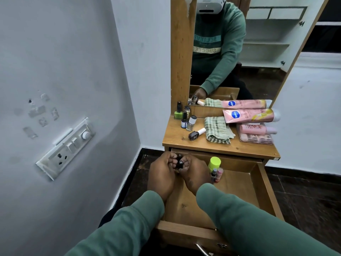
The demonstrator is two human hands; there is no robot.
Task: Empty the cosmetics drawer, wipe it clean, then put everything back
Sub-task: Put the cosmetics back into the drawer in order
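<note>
The wooden drawer (262,183) stands pulled out below the dresser top (177,139). Over its back left corner my left hand (161,175) and my right hand (193,174) are cupped together around small black tubes (180,162), whose caps show between the fingers. A yellow-green capped bottle (214,163) and two small lipsticks (216,174) stand in the drawer just right of my right hand. On the dresser top sit several nail polish bottles (186,117), a folded green checked cloth (217,130), a pink lotion tube (251,116) and a pink packaged set (256,133).
A mirror (230,52) rises behind the dresser top and reflects the person in a green sweatshirt. A wall with a switch panel (66,146) is close on the left. The drawer's metal handle (202,249) is at the bottom. Dark floor tiles surround the dresser.
</note>
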